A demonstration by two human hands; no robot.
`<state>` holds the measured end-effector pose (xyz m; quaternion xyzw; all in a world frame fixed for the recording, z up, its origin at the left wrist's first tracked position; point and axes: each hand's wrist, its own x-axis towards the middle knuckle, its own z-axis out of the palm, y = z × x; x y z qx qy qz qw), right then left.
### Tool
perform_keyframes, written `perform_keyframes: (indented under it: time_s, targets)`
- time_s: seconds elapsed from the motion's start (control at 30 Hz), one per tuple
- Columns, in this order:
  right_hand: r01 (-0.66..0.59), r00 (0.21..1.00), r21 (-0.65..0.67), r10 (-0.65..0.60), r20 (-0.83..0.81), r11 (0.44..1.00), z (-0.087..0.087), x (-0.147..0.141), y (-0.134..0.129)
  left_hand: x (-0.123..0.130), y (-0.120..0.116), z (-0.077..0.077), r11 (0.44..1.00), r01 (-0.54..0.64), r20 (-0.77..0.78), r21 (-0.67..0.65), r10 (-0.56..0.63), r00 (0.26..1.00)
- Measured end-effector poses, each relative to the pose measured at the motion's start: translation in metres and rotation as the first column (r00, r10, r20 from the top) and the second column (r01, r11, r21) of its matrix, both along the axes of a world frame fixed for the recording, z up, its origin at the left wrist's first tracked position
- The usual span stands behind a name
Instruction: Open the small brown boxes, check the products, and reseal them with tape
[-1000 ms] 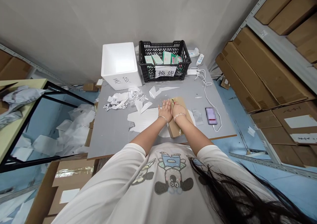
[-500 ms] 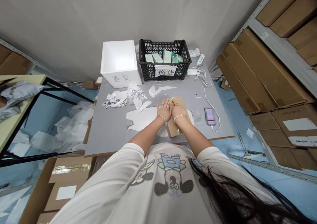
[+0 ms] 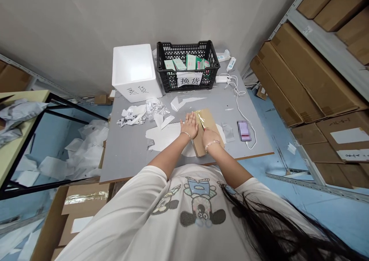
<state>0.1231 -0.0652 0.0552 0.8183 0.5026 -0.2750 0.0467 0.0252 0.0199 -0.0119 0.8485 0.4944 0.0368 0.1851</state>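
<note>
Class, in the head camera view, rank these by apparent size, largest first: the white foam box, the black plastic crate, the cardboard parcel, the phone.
White foam box and black plastic crate: too alike to rank.
Then cardboard parcel, nearer the camera.
Smallest: phone.

A white foam box [image 3: 135,70] and a black plastic crate [image 3: 187,51] of small cartons [image 3: 190,63] stood along the far edge of the table [image 3: 123,157], with a phone [image 3: 244,131] lying near its right edge.
</note>
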Motion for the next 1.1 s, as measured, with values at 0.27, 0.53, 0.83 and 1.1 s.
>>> perform_keyframes:
  time_s: [0.27, 0.53, 0.83, 1.1]
  targets:
    - [0.064, 0.997, -0.049, -0.061, 0.054, 0.997, 0.001, -0.001, -0.053, 0.0, -0.001, 0.004, 1.0, -0.001, -0.02, -0.014, 0.001, 1.0]
    - [0.034, 0.999, -0.141, -0.03, 0.028, 0.989, 0.015, -0.002, -0.104, -0.001, -0.001, 0.003, 1.0, 0.009, -0.063, 0.014, -0.008, 0.998]
    - [-0.044, 0.998, -0.192, 0.052, 0.039, 0.98, 0.02, 0.018, -0.151, -0.001, -0.001, -0.001, 0.999, 0.011, -0.078, 0.03, -0.008, 0.997]
    - [0.506, 0.732, 0.136, -0.341, -0.591, 0.852, -0.024, 0.056, -0.167, -0.01, 0.023, 0.007, 0.995, 0.008, 0.056, 0.103, -0.014, 0.998]
